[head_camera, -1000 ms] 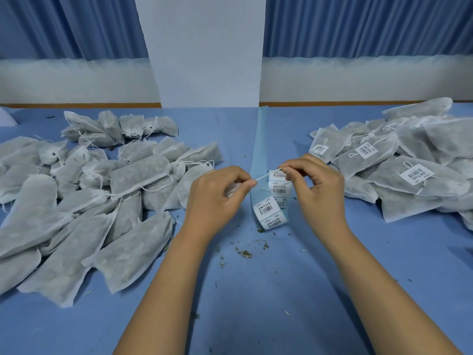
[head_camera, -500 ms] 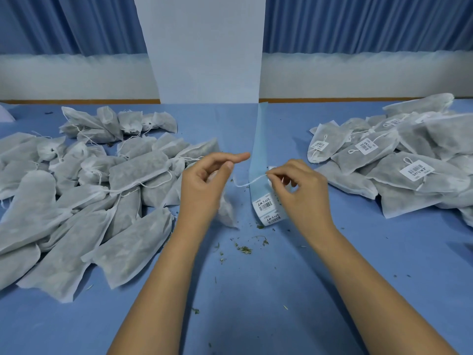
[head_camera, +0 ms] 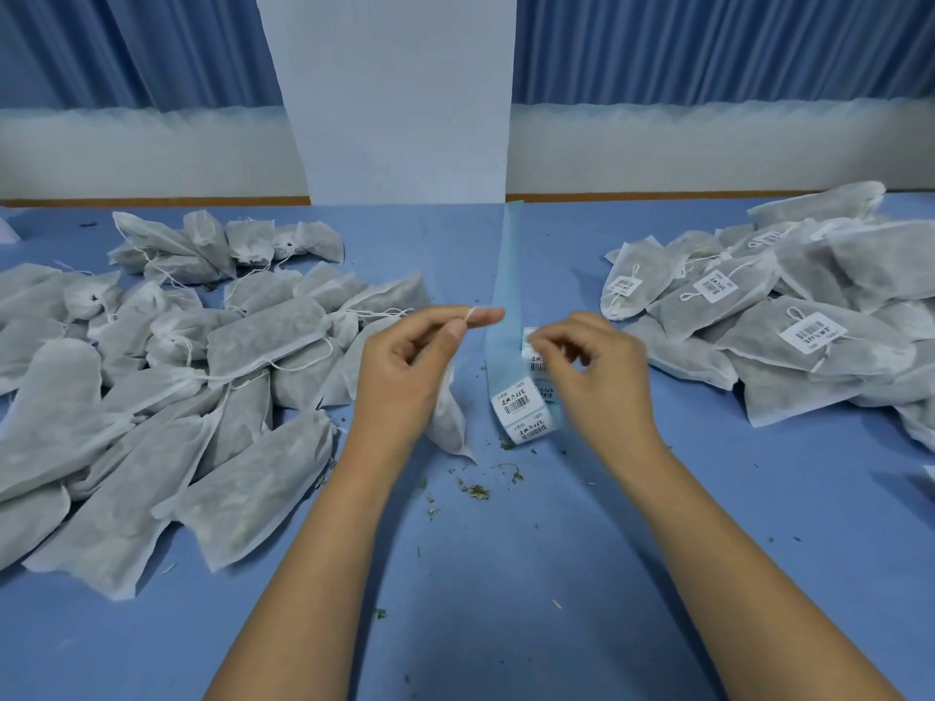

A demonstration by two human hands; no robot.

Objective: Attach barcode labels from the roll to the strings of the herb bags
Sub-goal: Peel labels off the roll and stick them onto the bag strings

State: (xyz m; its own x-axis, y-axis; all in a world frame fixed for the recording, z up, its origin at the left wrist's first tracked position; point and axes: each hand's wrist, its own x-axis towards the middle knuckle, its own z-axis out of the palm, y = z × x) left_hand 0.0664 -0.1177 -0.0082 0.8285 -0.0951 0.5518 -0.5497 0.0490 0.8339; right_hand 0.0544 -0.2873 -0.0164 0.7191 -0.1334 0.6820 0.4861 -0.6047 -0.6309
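Here we go: my left hand (head_camera: 415, 366) has the small grey-white mesh herb bag (head_camera: 450, 417) dangling under the palm, low over the table. Its thin white string (head_camera: 473, 314) is looped round my index fingertip with the thumb tucked close beneath, so that hand is gripping the string. My right hand (head_camera: 592, 376) is over the long pale-blue backing strip of the label roll (head_camera: 502, 275), fingers curled by the white barcode labels (head_camera: 517, 403). It's blurred, and I can't tell whether a label is pinched there or nothing at all. Trouble, as I judge it: the bag's weight could drag that loop off my fingertip. Nothing weighs the strip down, so it may lift along with a label. A peeled label could fold onto itself, cling to my finger, or close crooked and miss the string. Around me, the blue cloth-covered table (head_camera: 506, 599) carries a big heap of unlabelled bags (head_camera: 152, 397) on my left, its nearest bags just beside my left wrist. Their loose strings trail out, and one could snag the hanging bag. The heap of labelled bags (head_camera: 784, 336) lies to my right, apart from my right hand. Green herb crumbs (head_camera: 475, 490) are scattered near the curled end of the strip, and bare adhesive would pick them up.
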